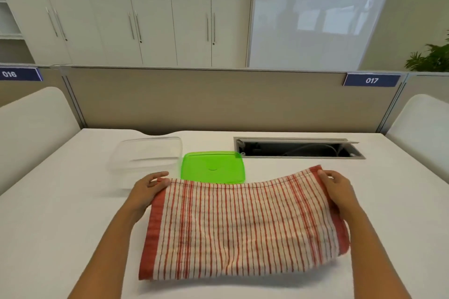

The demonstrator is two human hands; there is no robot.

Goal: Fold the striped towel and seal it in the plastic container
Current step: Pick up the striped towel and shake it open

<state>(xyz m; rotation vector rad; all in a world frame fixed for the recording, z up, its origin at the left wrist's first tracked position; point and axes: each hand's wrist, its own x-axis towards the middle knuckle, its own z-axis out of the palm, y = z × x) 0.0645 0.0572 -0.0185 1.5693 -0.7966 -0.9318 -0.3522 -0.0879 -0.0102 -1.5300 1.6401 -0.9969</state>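
A red-and-white striped towel [238, 226] lies doubled over on the white table [60, 213], its far edge lifted. My left hand [148, 189] pinches the towel's far left corner. My right hand [336, 185] pinches the far right corner. Beyond the towel lies a green lid [213, 165], its near edge hidden by the cloth. A clear plastic container [145, 155] stands open to the left of the lid, just beyond my left hand.
An open cable hatch [298, 149] is sunk into the table at the back right. A beige partition [218, 99] closes off the far edge. White chair backs [31, 124] stand at both sides.
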